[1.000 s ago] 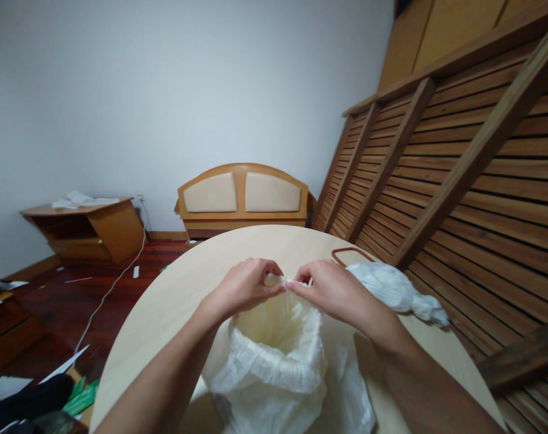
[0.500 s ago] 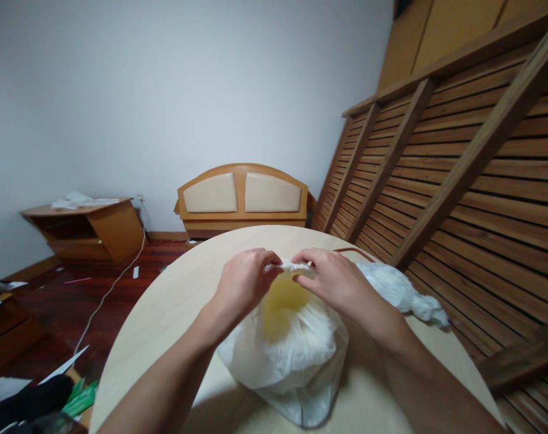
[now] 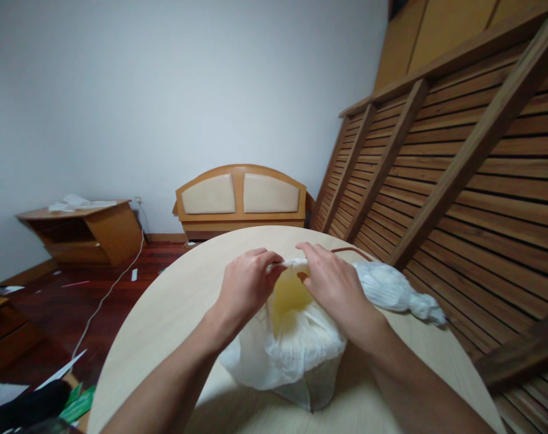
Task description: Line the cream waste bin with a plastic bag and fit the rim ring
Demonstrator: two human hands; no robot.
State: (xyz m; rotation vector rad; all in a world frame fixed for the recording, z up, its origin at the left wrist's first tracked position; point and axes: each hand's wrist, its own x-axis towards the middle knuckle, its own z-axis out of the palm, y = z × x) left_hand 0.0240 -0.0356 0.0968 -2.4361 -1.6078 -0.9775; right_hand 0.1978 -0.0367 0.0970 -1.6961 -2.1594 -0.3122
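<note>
A white plastic bag (image 3: 296,361) with something yellow showing inside its mouth sits on the round pale table (image 3: 165,313). My left hand (image 3: 246,283) pinches the bag's far rim, thumb and fingers pressed together. At the same rim, on the right, is my right hand (image 3: 330,277); its index finger is lifted and its thumb is apart from the fingers, with the rim's end between them. The rim is stretched from one hand to the other. A second, bunched white bag (image 3: 400,289) lies to the right of my right hand.
Beside the second bag lies a brown cord (image 3: 350,249). A slatted wooden frame (image 3: 436,181) leans along the right. Beyond the table stands a headboard (image 3: 240,193). At left are a low cabinet (image 3: 115,232), a white cable (image 3: 115,283) and scattered papers on the floor.
My right hand's fingers have spread apart and its index finger has risen from the rim. The bag's near lower part has drawn up a little. My left hand keeps its pinch.
</note>
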